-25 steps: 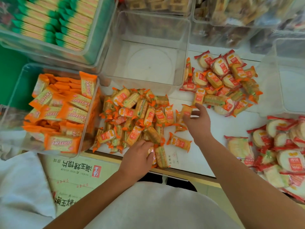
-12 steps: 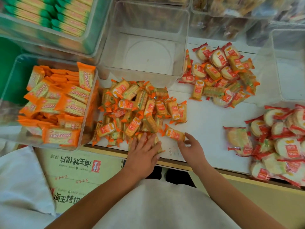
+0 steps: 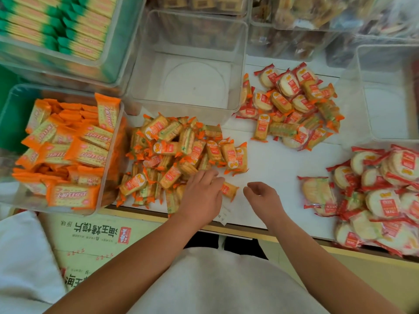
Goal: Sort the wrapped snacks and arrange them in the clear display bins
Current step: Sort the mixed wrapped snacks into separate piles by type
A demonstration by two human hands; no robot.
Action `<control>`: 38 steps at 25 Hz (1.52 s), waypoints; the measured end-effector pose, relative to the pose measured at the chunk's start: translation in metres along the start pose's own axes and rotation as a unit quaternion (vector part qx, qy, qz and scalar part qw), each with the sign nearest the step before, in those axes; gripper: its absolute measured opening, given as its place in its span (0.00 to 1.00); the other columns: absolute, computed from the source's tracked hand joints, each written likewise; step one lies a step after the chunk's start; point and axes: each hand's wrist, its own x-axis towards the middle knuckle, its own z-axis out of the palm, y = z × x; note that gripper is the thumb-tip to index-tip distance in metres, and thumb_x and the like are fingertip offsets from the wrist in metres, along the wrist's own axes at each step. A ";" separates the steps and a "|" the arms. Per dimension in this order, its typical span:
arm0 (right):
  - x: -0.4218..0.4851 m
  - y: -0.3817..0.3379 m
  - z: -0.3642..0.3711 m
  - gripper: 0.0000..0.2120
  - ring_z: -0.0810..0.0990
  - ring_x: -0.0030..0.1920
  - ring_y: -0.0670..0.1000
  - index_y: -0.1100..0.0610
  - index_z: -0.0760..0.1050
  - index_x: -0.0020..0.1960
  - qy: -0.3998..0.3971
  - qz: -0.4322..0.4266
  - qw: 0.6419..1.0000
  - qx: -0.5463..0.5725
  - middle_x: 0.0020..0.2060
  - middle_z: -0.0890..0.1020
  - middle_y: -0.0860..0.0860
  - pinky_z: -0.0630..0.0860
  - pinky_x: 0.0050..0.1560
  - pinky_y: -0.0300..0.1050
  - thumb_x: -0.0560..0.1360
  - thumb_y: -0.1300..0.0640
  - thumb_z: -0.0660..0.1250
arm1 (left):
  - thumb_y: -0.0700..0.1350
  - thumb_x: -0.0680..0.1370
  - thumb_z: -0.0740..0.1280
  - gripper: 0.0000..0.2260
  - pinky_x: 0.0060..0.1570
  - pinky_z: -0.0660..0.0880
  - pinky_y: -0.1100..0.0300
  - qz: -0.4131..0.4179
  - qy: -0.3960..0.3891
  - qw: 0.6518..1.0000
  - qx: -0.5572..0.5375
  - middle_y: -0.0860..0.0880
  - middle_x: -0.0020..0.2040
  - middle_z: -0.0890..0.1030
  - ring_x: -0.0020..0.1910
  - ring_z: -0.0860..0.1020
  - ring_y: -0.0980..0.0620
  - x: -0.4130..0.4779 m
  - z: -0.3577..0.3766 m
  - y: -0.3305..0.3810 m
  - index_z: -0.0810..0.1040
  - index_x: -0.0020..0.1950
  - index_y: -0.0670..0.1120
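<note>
Bench (image 3: pixel 272 159), white, carrying three loose lots of wrapped snacks. Lot one: orange-wrapped pile (image 3: pixel 181 152), heaped just in front of the empty clear bin (image 3: pixel 195 37) and beside the left bin (image 3: pixel 11 105), which is part-filled with larger orange cracker packs. Lot two: mixed pile (image 3: pixel 292 105), orange and red wrappers together, right of the empty clear bin, unsorted. Lot three: red-wrapped round crackers (image 3: pixel 385 189), at the bench's right edge, near a second empty bin (image 3: pixel 390 64). One lone packet (image 3: pixel 229 189), orange, lies on the bench at the near corner of lot one, between the two hands. Left hand (image 3: pixel 200 196): palm down, fingers fairly straight, resting on the near edge of the orange-wrapped pile, partly covering the lone packet; grasping nothing that shows. Right hand (image 3: pixel 263 198): over bare bench, fingers loosely curled, released, nothing in it. Step in hand, by judgement: gathering strays into lot one, sorting unfinished, binning of this lot not yet begun. Next move calls for drawing the lone packet into the heap, then scooping the heap with both hands into the empty clear bin directly behind it.
</note>
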 end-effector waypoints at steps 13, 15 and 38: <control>0.046 -0.062 -0.099 0.12 0.81 0.50 0.41 0.49 0.82 0.55 -0.033 -0.101 0.994 -0.033 0.49 0.84 0.41 0.73 0.48 0.39 0.81 0.43 0.65 | 0.60 0.81 0.59 0.26 0.77 0.44 0.32 -0.084 -0.193 0.952 0.222 0.45 0.83 0.58 0.81 0.51 0.36 0.089 0.009 0.036 0.69 0.78 0.52; 0.060 -0.056 -0.121 0.13 0.82 0.52 0.45 0.51 0.82 0.56 0.001 -0.114 0.992 -0.058 0.49 0.84 0.43 0.73 0.49 0.41 0.82 0.44 0.65 | 0.59 0.82 0.59 0.23 0.76 0.50 0.36 -0.072 -0.175 0.965 0.183 0.43 0.80 0.64 0.80 0.57 0.36 0.108 0.008 0.052 0.76 0.71 0.49; 0.177 -0.091 -0.202 0.20 0.77 0.54 0.56 0.59 0.80 0.63 0.187 -0.263 0.934 -0.152 0.53 0.79 0.54 0.75 0.55 0.50 0.74 0.53 0.73 | 0.60 0.80 0.63 0.24 0.75 0.62 0.43 -0.195 0.014 0.980 0.038 0.37 0.73 0.72 0.75 0.65 0.36 0.333 0.023 0.073 0.78 0.61 0.41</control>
